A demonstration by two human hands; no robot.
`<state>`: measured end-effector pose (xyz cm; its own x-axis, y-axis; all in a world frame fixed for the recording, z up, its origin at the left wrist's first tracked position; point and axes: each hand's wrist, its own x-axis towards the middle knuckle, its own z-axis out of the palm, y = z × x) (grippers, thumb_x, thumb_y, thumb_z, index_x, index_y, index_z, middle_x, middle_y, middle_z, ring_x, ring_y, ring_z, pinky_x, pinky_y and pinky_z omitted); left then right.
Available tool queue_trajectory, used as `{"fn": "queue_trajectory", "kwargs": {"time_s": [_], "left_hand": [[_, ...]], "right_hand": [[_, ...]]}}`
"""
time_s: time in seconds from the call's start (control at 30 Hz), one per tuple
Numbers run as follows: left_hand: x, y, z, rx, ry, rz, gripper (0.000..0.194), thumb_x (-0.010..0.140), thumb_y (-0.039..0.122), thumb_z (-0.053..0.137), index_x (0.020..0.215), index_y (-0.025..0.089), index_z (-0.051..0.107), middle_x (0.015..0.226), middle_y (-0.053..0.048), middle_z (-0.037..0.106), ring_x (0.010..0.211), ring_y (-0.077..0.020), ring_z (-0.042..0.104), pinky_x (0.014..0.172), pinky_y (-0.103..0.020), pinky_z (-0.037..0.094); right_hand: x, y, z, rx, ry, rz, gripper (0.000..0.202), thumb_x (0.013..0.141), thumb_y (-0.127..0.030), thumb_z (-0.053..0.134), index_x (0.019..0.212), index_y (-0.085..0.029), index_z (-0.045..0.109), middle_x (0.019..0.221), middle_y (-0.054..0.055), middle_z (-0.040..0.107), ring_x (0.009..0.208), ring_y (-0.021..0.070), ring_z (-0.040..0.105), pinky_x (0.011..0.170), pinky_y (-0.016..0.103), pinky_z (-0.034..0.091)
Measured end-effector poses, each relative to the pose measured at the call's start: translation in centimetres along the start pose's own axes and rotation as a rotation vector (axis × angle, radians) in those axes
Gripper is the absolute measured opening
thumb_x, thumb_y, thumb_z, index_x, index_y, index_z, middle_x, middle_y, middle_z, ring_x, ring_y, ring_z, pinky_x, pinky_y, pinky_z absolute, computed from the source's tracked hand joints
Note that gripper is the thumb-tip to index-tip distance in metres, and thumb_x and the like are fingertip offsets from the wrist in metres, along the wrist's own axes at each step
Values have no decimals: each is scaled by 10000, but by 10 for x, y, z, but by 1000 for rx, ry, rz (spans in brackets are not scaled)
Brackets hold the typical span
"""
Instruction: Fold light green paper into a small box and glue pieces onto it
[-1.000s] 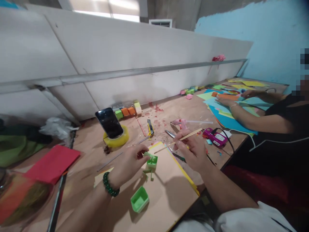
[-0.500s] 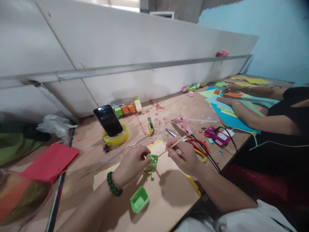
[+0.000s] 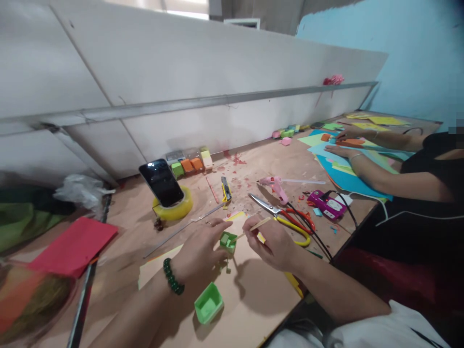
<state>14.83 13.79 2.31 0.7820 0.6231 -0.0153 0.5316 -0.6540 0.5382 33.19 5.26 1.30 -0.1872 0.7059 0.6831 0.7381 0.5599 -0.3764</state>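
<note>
A small green paper box [image 3: 227, 243], with little green pieces inside, sits on a stack of pale peach paper [image 3: 261, 295]. My left hand [image 3: 203, 246], wearing a dark green bead bracelet, curves around its left side, thumb at the near side and index finger at the far side. Pinched in my right hand [image 3: 271, 241] is a thin wooden stick [image 3: 259, 225]; its lower tip points into the box. Nearer to me stands a second green paper box [image 3: 209, 304], open at the top. A few green scraps [image 3: 228, 266] lie between the two boxes.
Beyond my hands lie scissors [image 3: 282, 212], a yellow cutter knife [image 3: 226, 189] and a pink glue gun [image 3: 275, 188] with its cord. A phone [image 3: 162, 182] leans on a yellow tape roll [image 3: 176, 208]. At right, a co-worker's hands [image 3: 344, 150] rest over coloured paper.
My left fingers have spread from the box's edge to around it. My right hand has shifted slightly left and down with the stick, uncovering more of the scissors.
</note>
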Motion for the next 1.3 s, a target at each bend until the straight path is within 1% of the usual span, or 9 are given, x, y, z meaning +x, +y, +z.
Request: {"fn": "queue_trajectory", "kwargs": {"time_s": [0.07,0.13,0.23,0.33,0.6,0.8,0.93,1.1,1.3], "left_hand": [[2,-2,4,-14,-28,-28,391,695,127,613,1074,207,670,941,-35,684,791,-184,618,701,-264,461],[4,-4,7,-34,-46,-70,280,697,117,612,952,195,696,769,-5,669,696,-163,594,642,-244,435],[4,-4,9,-76,-50,-96,175,678,92,600,803,185,679,698,12,632,638,-140,556,579,-219,396],[4,-3,9,-93,-44,-77,117,673,86,575,704,179,638,684,12,603,640,-136,534,575,-215,378],[4,-5,12,-81,-46,-54,201,668,97,536,802,183,658,722,0,599,655,-150,510,600,-238,369],[3,-3,11,-101,-50,-57,151,668,97,523,731,181,631,695,4,596,650,-146,513,584,-229,354],[4,-4,13,-76,-36,-46,130,683,134,542,747,186,642,685,8,590,651,-150,512,592,-236,355],[4,-8,16,-102,-47,-75,171,660,87,523,758,185,623,717,-1,602,666,-150,524,604,-235,362],[4,-4,14,-59,-43,-73,160,656,96,540,759,188,623,706,3,589,662,-155,513,600,-240,350]], "right_hand": [[0,0,-1,7,8,-7,130,870,-91,425,907,-199,486,744,21,612,624,132,584,588,228,461],[0,0,-2,14,28,-6,120,874,-98,432,906,-198,489,742,20,609,627,131,584,586,227,458],[0,0,-4,21,42,0,118,873,-99,434,901,-199,490,725,13,599,622,130,578,585,226,451],[0,-1,-3,30,13,9,122,865,-96,434,901,-203,482,709,4,586,600,129,569,574,226,446],[2,-7,2,53,-33,-106,156,882,-82,390,945,-215,443,767,32,605,669,155,581,591,242,455],[-1,-1,2,53,6,-77,150,871,-84,404,925,-214,454,753,23,597,654,149,579,598,242,467],[-1,0,4,52,-8,-83,141,879,-92,404,931,-210,460,763,26,602,660,146,581,596,239,467],[0,0,2,48,-2,-74,149,870,-80,401,915,-211,458,738,21,597,635,144,573,582,237,459],[0,0,1,7,26,-61,153,863,-89,405,933,-214,457,718,16,601,611,147,579,579,242,456]]}}
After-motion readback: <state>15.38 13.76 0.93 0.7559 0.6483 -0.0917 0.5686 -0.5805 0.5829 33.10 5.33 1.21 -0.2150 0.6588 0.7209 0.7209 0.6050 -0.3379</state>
